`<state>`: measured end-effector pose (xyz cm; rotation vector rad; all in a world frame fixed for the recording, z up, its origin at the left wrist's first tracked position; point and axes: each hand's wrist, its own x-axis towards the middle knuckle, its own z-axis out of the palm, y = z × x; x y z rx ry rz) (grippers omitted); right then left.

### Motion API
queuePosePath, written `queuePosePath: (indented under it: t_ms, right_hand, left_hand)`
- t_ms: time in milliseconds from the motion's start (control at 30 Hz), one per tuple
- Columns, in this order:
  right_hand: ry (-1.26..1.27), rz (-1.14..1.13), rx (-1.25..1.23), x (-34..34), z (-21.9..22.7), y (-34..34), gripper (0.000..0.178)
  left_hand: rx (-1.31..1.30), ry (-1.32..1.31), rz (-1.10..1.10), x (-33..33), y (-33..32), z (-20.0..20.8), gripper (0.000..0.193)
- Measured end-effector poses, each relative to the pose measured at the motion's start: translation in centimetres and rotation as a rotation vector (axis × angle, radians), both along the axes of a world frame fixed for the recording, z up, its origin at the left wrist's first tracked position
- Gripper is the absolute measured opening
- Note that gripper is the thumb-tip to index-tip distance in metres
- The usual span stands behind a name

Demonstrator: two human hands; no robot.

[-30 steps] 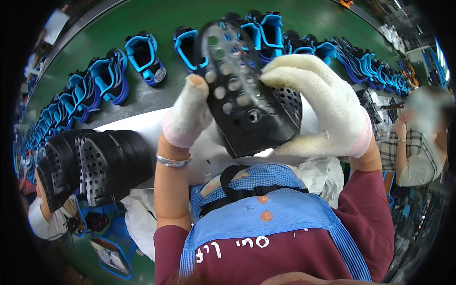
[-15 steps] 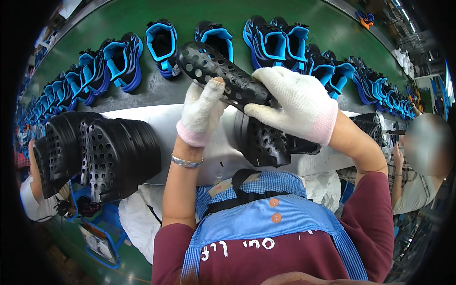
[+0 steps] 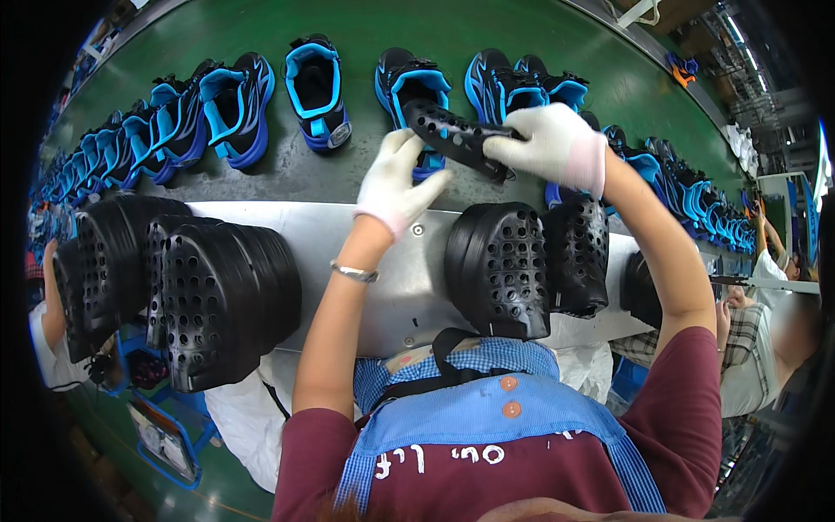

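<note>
A black, perforated plastic shoe tree (image 3: 457,143) is held by one end in my right hand (image 3: 552,143), which wears a white glove. Its other end dips over the collar of a black and blue sneaker (image 3: 387,83) standing on the green surface. My gloved left hand (image 3: 400,183) is at that sneaker's heel, thumb and fingers apart with blue showing between them. Whether it touches the heel I cannot tell. Both forearms reach across a metal shelf (image 3: 365,317). To the left of that sneaker stands another sneaker (image 3: 317,87).
Stacked black perforated shoe trees (image 3: 196,296) stand on the shelf's left, with more shoe trees (image 3: 500,270) right of centre. Sneakers (image 3: 156,139) line the green surface (image 3: 365,26) on both sides. A co-worker (image 3: 752,348) sits at the right; another person's arm (image 3: 54,296) shows at the left.
My left hand has let go of the shoe tree and shifted to the sneaker's heel. My right hand has carried the shoe tree to the sneaker's opening. The nearby sneakers appear further right.
</note>
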<state>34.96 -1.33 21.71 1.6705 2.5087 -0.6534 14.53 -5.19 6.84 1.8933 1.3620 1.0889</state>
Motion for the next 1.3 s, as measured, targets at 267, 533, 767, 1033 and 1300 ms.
queuePosePath:
  t_ms: [267, 533, 767, 1033, 1300]
  right_hand:
    - [-0.237, 0.091, 0.001, -4.5, -0.8, 7.8, 0.051]
    - [-0.355, 0.161, 0.122, -9.9, -7.1, 7.9, 0.033]
    - [-0.202, 0.182, 0.381, -11.6, -12.1, 10.7, 0.023]
    - [-0.374, 0.313, 0.295, -11.3, -11.0, 11.1, 0.025]
    - [-0.435, 0.273, 0.314, -10.9, -12.1, 11.5, 0.022]
  left_hand:
    - [-0.030, 0.206, 0.035, 2.0, 3.4, -1.1, 0.029]
    - [-0.173, 0.295, -0.072, 0.2, 4.9, -1.7, 0.028]
    - [-0.591, 0.580, -0.235, -0.1, 9.0, 1.3, 0.039]
    - [-0.759, 0.648, -0.247, 0.0, 10.2, 0.8, 0.041]
    - [-0.750, 0.724, -0.194, 0.8, 10.8, 1.4, 0.038]
